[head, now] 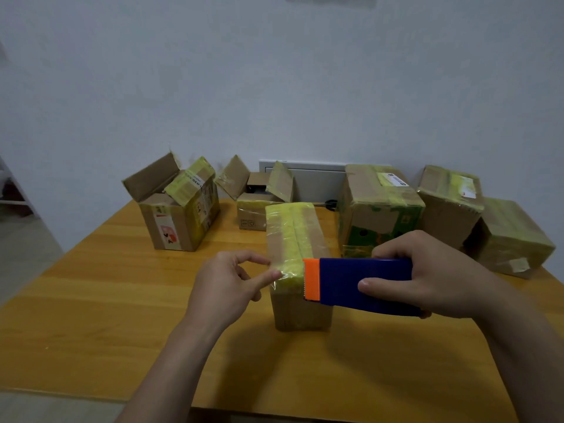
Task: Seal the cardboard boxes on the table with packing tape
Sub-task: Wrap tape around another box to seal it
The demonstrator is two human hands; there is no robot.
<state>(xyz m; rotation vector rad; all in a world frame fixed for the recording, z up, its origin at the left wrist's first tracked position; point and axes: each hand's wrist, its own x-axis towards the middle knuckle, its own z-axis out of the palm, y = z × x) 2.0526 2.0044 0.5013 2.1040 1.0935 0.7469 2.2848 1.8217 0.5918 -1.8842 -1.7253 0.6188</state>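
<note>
Open box [177,209] sitting at 11 o'clock on the table [91,300], flaps up. Smaller open box [259,203] just right of it at 12. Neither sealed yet.

Left hand [229,282] working at 9 o'clock of the centre box [294,236]. Thumb and index fingertips [276,274] pinching the clear tape end [278,283] at the box's near-left top corner, other fingers curling under.

Centre box standing dead ahead, long axis running 12 to 6. Top seam lying under yellowish tape along that same line.

Tape dispenser [366,285] hovering at the box's near-right corner, its long axis running 9 to 3, so crosswise to the box. Orange cutter [312,280] facing 9, toward the left hand.

Right hand [433,276] wrapping the dispenser body, thumb on the near face, fingers over the far side. Hands sitting apart, only the box's near edge between them, a short tape span bridging it.

Judging the next move as lateral: dispenser pulling toward 3 or tipping to cut, left hand anchoring. Left hand being the nearer one, seemingly touching the box.

Taped boxes [378,209] standing at 1 to 2 o'clock.
</note>
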